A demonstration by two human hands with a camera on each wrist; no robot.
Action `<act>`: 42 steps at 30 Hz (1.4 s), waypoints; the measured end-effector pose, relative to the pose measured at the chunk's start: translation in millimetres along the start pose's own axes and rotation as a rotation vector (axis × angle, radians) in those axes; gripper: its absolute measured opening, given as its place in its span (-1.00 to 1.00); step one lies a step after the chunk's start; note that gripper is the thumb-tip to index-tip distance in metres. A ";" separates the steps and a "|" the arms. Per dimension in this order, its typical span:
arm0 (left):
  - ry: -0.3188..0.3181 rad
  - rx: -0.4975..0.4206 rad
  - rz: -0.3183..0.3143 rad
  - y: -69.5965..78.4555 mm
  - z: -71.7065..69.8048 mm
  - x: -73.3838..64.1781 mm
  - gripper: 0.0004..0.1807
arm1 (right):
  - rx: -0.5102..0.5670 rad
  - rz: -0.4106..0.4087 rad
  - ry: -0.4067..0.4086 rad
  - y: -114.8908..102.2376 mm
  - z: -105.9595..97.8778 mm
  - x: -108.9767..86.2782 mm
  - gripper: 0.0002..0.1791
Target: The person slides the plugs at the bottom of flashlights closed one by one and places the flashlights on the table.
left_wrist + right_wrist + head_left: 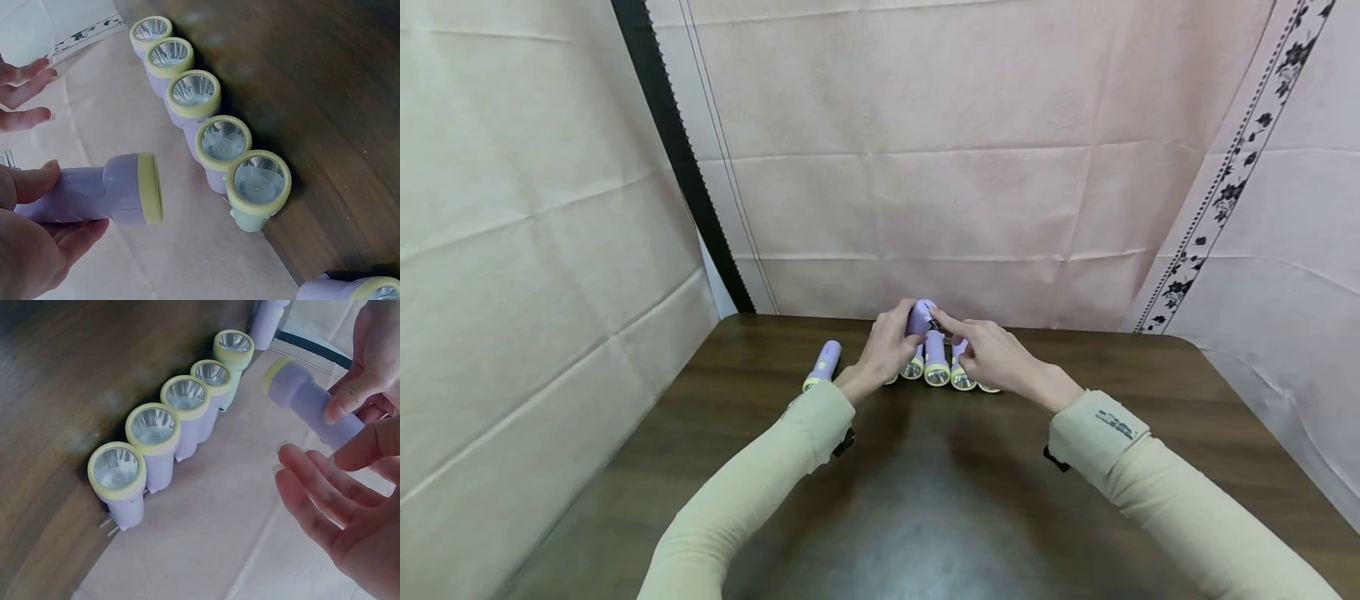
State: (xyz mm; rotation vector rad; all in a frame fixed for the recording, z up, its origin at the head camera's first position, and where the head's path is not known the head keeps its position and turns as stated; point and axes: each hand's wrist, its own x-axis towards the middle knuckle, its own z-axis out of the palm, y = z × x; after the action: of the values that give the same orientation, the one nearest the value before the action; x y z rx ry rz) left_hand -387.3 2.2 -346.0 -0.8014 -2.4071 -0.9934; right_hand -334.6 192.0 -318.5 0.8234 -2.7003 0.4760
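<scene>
Sleeved forearms (741, 483) extend over the worktop (880, 525), where five flashlights (194, 97) lie side by side below the hands, lens ends (937, 377) facing the person, perhaps lined up for easy reach, with a lone flashlight (827, 358) outside the left hand (883, 346). Raised between both hands, a purple flashlight (81, 194) sits in the left hand's grasp, apparently steadied there while the right hand (1000, 357), its fingers (312, 500) released and extended, touches it near small metal prongs (9, 159).

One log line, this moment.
left hand: holds purple flashlight | right hand: close beside it | flashlight row: five | lone flashlight: on table
</scene>
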 end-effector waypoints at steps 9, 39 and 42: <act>-0.028 0.000 -0.019 1.7 -2.5 2.5 -0.51 | 0.009 0.003 -0.019 0.1 -2.6 5.5 -0.14; -0.036 0.008 -0.013 14.6 -7.9 11.8 -0.51 | 0.211 0.050 0.008 -0.5 -7.8 19.9 -0.10; -0.052 0.004 -0.013 17.7 -6.7 14.0 -0.52 | 0.231 0.083 0.008 -0.2 -9.5 17.3 -0.11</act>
State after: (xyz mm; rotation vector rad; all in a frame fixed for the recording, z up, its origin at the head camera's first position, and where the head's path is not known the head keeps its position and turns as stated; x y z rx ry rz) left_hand -385.4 12.4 -324.9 -0.8208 -2.4602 -0.9844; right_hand -346.7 187.0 -303.8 0.7656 -2.7144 0.8207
